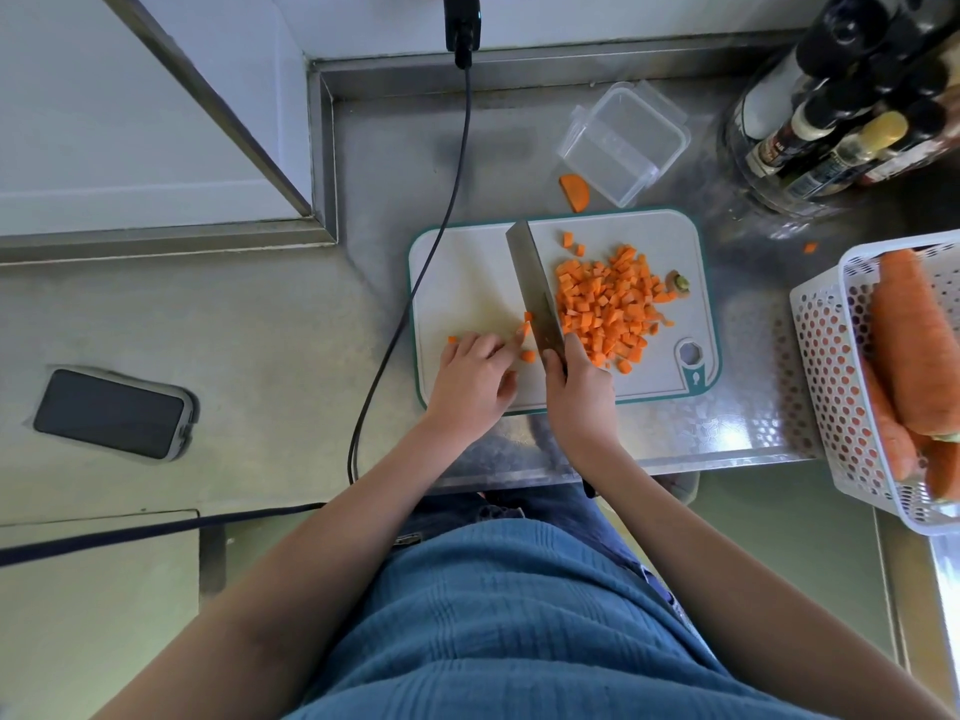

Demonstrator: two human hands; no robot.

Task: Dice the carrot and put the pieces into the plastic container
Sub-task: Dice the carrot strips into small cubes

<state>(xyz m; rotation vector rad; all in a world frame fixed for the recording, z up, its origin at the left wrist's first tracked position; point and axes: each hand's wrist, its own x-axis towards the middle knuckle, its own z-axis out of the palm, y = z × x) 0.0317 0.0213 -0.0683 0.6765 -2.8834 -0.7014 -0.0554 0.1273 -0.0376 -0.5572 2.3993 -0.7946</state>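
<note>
**Dicing nearly done, container not yet filled**

Most of the carrot is already cut: a heap of diced carrot pieces (608, 304) lies on the white cutting board (467, 283), centre-right of frame, just right of the cleaver blade (535, 291). A few loose cubes (525, 335) sit left of the blade near the board's lower left, one right at the board edge. The stem end (680, 282) is at the pile's right side. One half-round carrot slice (574, 192) lies off the board on the steel desk (389, 163), just beside the clear plastic container (623, 142) at upper centre-right; container looks empty. So remaining, by my read: cut or gather the stragglers, then transfer everything to the container.

Right hand (579, 394): fingers wrapped round the cleaver handle, blade edge down on the board, pointing to the top of frame.

Left hand (475, 379): palm down on the board's lower left, fingers loosely curled, tips by the stray cubes; can't tell if it's pinching one.

Whole carrots wait in the white basket (831, 324), right edge.
</note>
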